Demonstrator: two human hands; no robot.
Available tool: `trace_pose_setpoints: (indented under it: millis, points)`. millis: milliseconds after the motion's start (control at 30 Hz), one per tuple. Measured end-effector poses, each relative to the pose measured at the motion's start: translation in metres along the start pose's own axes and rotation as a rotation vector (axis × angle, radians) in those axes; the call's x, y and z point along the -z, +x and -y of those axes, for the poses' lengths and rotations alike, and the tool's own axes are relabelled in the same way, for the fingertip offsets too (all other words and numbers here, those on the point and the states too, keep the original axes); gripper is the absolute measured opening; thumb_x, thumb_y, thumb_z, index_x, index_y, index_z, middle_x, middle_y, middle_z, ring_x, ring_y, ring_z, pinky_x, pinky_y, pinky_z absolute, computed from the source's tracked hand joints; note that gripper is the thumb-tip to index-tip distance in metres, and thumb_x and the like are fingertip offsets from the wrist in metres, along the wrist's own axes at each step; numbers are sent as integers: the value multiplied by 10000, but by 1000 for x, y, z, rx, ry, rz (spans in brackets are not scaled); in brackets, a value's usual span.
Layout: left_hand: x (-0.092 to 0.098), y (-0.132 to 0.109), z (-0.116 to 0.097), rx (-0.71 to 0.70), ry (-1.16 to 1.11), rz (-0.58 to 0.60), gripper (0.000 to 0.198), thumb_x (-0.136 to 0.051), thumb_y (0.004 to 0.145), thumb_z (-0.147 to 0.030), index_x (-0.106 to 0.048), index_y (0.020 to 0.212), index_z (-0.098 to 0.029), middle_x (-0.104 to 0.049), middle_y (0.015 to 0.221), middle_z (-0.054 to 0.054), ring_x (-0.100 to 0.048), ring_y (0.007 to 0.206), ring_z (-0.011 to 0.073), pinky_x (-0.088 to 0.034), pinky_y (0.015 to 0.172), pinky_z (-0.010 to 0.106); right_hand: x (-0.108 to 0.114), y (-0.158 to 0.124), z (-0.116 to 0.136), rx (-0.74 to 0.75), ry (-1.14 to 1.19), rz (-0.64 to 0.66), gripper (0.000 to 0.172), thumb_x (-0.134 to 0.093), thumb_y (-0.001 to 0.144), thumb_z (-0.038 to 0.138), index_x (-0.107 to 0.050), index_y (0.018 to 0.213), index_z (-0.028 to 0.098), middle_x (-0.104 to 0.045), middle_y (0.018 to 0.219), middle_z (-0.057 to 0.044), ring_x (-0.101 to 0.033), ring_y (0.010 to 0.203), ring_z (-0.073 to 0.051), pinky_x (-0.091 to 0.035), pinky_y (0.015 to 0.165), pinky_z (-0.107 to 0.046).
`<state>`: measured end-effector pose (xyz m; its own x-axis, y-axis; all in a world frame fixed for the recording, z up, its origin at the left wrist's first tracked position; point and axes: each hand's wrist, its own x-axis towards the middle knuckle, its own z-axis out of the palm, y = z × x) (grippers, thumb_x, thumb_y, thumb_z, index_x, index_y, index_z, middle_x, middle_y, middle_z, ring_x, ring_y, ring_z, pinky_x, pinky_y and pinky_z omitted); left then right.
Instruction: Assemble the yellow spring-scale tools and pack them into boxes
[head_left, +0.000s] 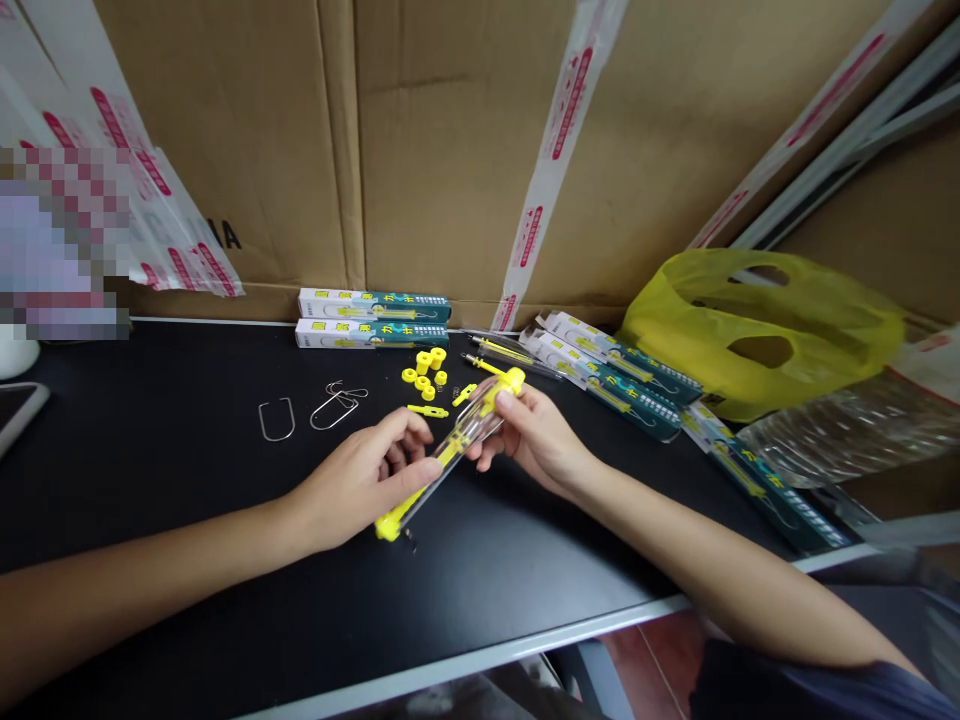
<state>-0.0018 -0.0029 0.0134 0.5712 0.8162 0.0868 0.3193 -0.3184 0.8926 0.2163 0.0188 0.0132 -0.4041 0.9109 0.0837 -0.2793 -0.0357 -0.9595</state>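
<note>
Between my two hands is a clear tubular spring scale (456, 440) with yellow end caps, tilted with its upper end to the right. My right hand (529, 425) grips it near the upper yellow cap, thumb on top. My left hand (375, 465) closes around the lower part, its thumb along the tube. A small dark metal piece sticks out at the lower cap. Just beyond my hands lie several small yellow caps (427, 370) and a flat yellow piece (427, 411). Bent wire hooks (337, 405) and a wire loop (277, 420) lie to the left.
Two printed boxes (373, 333) stand against the cardboard wall (450, 150). More boxes (600, 370) lie to the right, near a yellow plastic bag (757, 330) and a clear plastic-wrapped pack (847, 430). Thin yellow rods (487, 365) lie behind my right hand. A phone (22, 415) rests far left.
</note>
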Motion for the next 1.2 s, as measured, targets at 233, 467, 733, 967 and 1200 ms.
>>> trace_pose_setpoints:
  millis: [233, 467, 733, 967, 1200]
  points:
    - [-4, -4, -12, 41, 2, 107, 458, -413, 948, -321, -315, 1389, -251, -604, 944, 8, -569, 680, 117, -460, 708, 273, -12, -6, -4, 83, -362, 124, 329, -638, 827, 444, -602, 1024, 183, -609, 700, 4, -558, 501, -94, -449, 386, -186]
    - [6, -2, -11, 40, 204, 19, 323, -433, 934, -359, -502, 1216, -218, -600, 877, -5, -551, 807, 158, -402, 743, 273, 111, 28, 53, 411, -1733, -676, 412, -529, 872, 382, -583, 1163, 95, -587, 1133, -192, -506, 1075, -323, -418, 893, -459]
    - [7, -1, -11, 7, 174, 68, 335, -479, 905, -487, -569, 1102, -233, -547, 716, -53, -520, 683, 127, -378, 653, 237, 182, 24, 56, -79, -2090, -760, 407, -467, 895, 391, -631, 1132, 103, -605, 1075, -198, -498, 1024, -344, -396, 819, -441]
    - [16, 2, -16, -68, 244, -279, 314, -589, 831, -480, -600, 902, -174, -606, 790, -15, -551, 712, 137, -398, 632, 230, 102, 20, 63, 412, -1786, -490, 328, -514, 885, 357, -526, 1135, 146, -567, 1092, -158, -569, 975, -278, -459, 809, -369]
    - [25, 6, -20, -131, 372, -394, 222, -586, 843, -362, -526, 749, -170, -510, 680, -43, -477, 628, 104, -351, 551, 212, 9, -10, 31, 239, -1476, 307, 248, -527, 871, 313, -441, 1073, 198, -645, 994, -74, -628, 802, -202, -489, 711, -301]
